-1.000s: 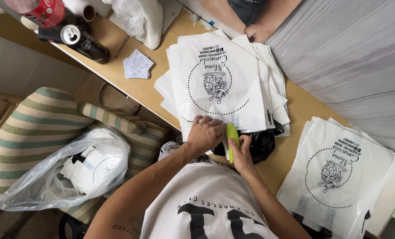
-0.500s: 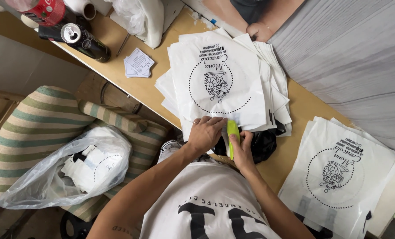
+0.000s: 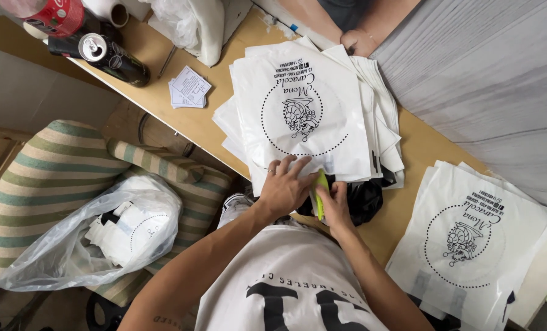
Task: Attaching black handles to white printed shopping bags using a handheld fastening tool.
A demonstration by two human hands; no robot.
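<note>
Compared with the earlier frames, both hands sit a little farther onto the near edge of the bag stack, and the yellow-green tool has tipped slightly toward the left hand; everything else keeps its place. Left hand (image 3: 284,187) lies flat, fingers spread narrowly, pressing the lower edge of the top white printed bag (image 3: 304,110), which crowns a loose stack of like bags in the middle of the wooden tabletop (image 3: 145,58). Right hand (image 3: 335,205) closes around a slim yellow-green tool (image 3: 319,191), held just beside the left hand at the same bag edge; what the tool's tip is doing cannot be told. A black bundle (image 3: 362,199) lies partly under the stack, touching the right hand's far side. A second stack of printed bags (image 3: 470,236) rests well apart at the right end of the tabletop. A dark drink can (image 3: 111,56) and a small pile of cards (image 3: 189,87) lie at the left end. Another person's hand (image 3: 357,41) rests at the far edge of the tabletop. Below the tabletop, a clear plastic sack (image 3: 89,233) of white items sits on a striped cushion (image 3: 46,165).
</note>
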